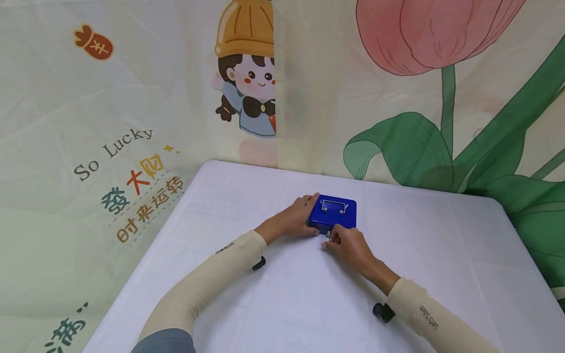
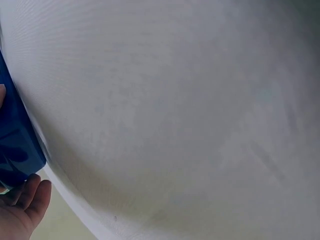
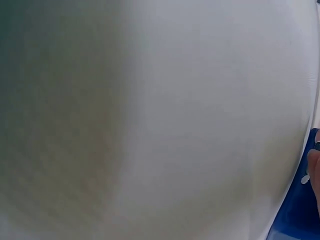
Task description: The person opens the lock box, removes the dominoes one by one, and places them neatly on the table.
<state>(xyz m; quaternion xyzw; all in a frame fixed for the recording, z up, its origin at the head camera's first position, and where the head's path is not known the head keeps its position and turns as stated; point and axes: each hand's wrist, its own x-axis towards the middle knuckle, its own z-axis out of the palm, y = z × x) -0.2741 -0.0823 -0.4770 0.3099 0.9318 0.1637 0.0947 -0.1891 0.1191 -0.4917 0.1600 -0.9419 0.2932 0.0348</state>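
Note:
A small blue cash box (image 1: 335, 215) with a folding wire handle (image 1: 334, 206) on its lid stands on the table. My left hand (image 1: 296, 217) grips its left side, thumb at the front and fingers toward the back corner. At the front face, my right hand (image 1: 353, 246) pinches a small silver key (image 1: 328, 235) at the lock; the fingers partly hide it. Only the box's side (image 2: 20, 145) shows at the edge of the left wrist view. In the right wrist view, a bit of silver metal (image 3: 305, 179) shows beside the fingertips against the blue box (image 3: 297, 215).
A white cloth covers the table (image 1: 273, 304) around the box. Behind it hangs a printed backdrop (image 1: 309, 98) with a tulip and a cartoon figure. Black wrist cameras sit under both sleeves, the right one (image 1: 383, 312) close above the cloth.

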